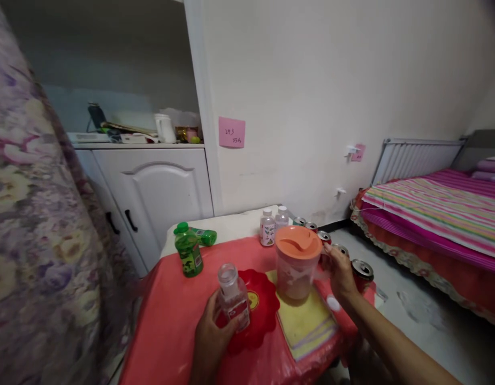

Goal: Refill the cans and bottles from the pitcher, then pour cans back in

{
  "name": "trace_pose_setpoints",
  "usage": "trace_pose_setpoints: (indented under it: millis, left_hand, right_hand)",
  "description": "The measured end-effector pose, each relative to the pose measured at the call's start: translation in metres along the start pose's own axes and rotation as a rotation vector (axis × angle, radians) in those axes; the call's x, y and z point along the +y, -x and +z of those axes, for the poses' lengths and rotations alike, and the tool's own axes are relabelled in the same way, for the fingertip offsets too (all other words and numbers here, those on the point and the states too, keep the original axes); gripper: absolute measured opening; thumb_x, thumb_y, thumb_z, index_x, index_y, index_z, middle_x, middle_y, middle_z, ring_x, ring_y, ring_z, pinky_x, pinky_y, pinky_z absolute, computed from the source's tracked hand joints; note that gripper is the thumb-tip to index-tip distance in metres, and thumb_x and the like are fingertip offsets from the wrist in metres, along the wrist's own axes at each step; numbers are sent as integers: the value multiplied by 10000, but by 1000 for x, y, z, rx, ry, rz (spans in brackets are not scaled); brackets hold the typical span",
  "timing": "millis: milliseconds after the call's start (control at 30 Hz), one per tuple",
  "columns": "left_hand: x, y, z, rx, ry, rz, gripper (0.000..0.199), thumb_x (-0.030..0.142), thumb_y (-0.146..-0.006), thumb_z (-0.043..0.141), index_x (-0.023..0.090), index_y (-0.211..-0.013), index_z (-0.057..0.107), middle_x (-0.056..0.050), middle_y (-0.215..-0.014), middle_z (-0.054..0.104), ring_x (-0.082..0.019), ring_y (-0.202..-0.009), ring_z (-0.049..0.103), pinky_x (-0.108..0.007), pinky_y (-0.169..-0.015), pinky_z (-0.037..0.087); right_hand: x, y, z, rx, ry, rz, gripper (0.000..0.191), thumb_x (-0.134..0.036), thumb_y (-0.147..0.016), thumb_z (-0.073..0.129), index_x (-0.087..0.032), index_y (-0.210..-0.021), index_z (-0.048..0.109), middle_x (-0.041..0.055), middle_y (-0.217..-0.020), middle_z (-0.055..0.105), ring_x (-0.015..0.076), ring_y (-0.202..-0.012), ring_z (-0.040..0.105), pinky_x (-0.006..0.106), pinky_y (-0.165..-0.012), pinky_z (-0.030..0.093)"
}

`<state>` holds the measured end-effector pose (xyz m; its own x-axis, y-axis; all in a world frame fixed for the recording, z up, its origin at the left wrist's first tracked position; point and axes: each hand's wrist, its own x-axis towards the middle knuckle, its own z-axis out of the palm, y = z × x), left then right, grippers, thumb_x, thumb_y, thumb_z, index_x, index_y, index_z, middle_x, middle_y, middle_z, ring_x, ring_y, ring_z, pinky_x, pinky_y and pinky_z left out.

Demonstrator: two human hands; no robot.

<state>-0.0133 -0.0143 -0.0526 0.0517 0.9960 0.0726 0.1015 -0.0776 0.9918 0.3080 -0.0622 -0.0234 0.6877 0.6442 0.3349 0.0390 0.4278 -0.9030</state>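
My left hand (215, 327) is wrapped round a clear, uncapped bottle (237, 306) with a red and white label. The bottle is over the scalloped red plate (267, 319). On the right, the fingers of my right hand (339, 270) are closed at the handle side of a clear plastic pitcher (297, 278), and the handle itself is mostly hidden. An orange lid (298, 241) covers the pitcher, which is above a folded yellow cloth (303, 326). Close to my right forearm, a white cap (333, 303) lies on the table.
Two capped clear bottles (267, 229) stand behind the pitcher. Several opened drink cans (362, 272) line the table's right side. At the left, one green bottle (188, 251) stands and another green bottle (206, 236) lies down. A red cloth (170, 321) covers the table.
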Motion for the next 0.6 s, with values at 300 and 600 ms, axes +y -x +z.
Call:
trace_pose_setpoints:
  millis: [300,600]
  left_hand:
    - [-9,-5,0,-55,-74,8,754,388,-620,786,211,-1300,512,-133,-1322,669,-334,-1237,624,-464,-1056,500]
    - [-1,-2,-2,-47,-33,-14,804,409,-590,792,204,-1312,504,-147,-1348,644,-341,-1249,613,-476,-1078,481]
  right_hand:
    - [-7,13,-18,-151,155,-16,355,-547,-811,682,-195,-847,656,11,-773,667,185,-711,593,288,-675,473]
    - [31,59,-90,-232,736,-37,488,-438,-817,568,-197,-1236,631,132,-1264,635,295,-1164,608,425,-974,504]
